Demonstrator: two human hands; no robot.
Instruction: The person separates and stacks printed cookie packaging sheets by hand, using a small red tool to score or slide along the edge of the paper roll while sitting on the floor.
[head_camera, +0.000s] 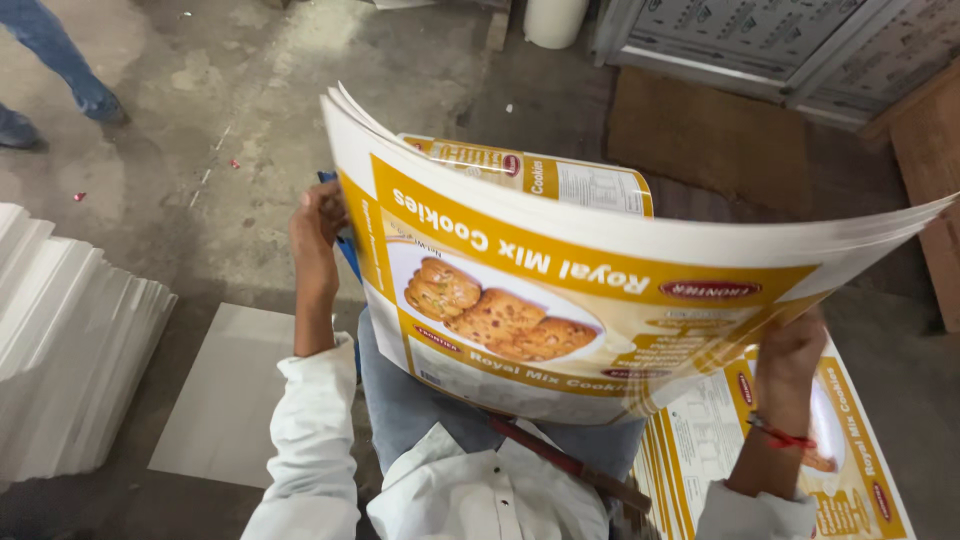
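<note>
While a grey concrete floor (250, 120) lies beyond, both hands grip printed sheets (560, 290). Left hand (315, 235) and right hand (790, 350) clasp opposite ends, the long axis spanning between them.

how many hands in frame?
2. The left hand grips the left edge of the printed carton sheets; the right hand holds them from below at the right. Another person's legs show at top left; their hands are out of view.

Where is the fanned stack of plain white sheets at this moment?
In the head view, the white stack lies on the concrete floor at the far left, beside a single grey sheet and left of the left hand.
</note>
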